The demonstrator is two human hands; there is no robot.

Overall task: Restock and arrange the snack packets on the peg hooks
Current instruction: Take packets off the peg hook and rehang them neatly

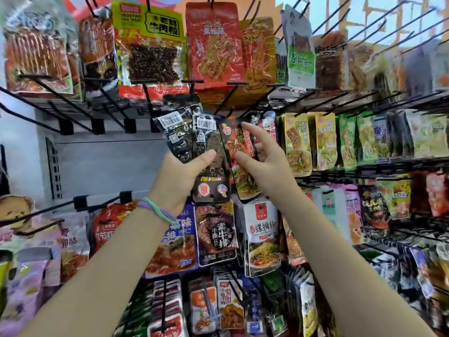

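My left hand (181, 176) grips a fanned bunch of black snack packets (194, 135), their backs with white barcodes facing me, held up in the middle of the rack. My right hand (261, 161) pinches one black-edged packet with a red and orange front (240, 152), thumb on its face and fingers behind it, right beside the bunch. The packet's top reaches the tips of the black peg hooks (233, 93) just above. Its lower end hangs down past my wrist.
Full rows of hanging snack packets surround my hands: red and yellow ones (211, 42) above, green and yellow ones (323, 142) to the right, dark and white ones (216, 234) below. Several bare black hooks (56, 110) jut from the grey back panel (109, 164) at left.
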